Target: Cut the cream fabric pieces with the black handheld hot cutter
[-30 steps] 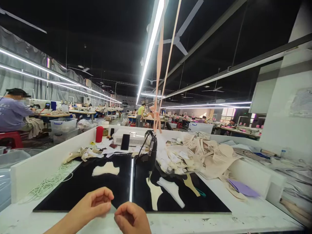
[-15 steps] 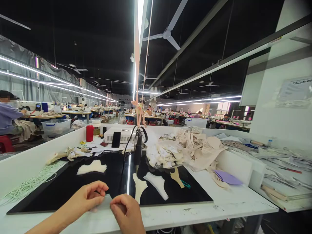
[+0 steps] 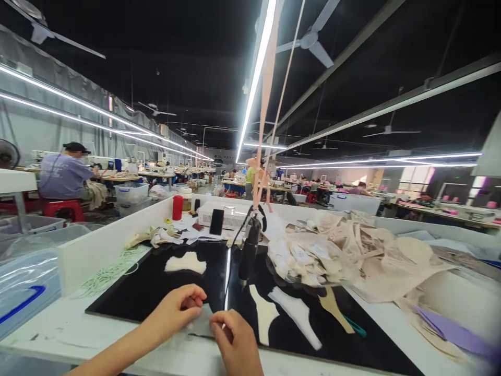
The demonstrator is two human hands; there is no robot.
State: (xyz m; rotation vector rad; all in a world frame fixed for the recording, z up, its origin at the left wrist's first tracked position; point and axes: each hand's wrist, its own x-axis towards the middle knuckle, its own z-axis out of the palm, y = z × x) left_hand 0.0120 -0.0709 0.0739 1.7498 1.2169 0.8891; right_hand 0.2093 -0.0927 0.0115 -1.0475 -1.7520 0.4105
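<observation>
At the front edge of the black board (image 3: 144, 292), my left hand (image 3: 176, 313) has its fingers curled and pinches one side of a thin, pale grey, sheer piece (image 3: 202, 319). The other side is between the thumb and fingers of my right hand (image 3: 237, 339). What the piece is made of I cannot make out. Just right of my right hand lie a cream fabric piece (image 3: 264, 317) and a white fabric piece (image 3: 300, 319). Another cream piece (image 3: 186, 262) rests beyond my left hand. A black pen-like tool (image 3: 249, 253) hangs tip-down above the board.
A heap of cut pieces in clear plastic (image 3: 305, 258) and beige fabric (image 3: 368, 245) sit at the right. A beige piece (image 3: 336, 310) partly covers a teal tool (image 3: 357, 327). Green cord (image 3: 111, 271) lies left. Behind are a phone (image 3: 216, 222) and a white box (image 3: 235, 215).
The view has turned left, so the table and its things appear further right. Both hands keep the thin piece between them, and more of it shows now.
</observation>
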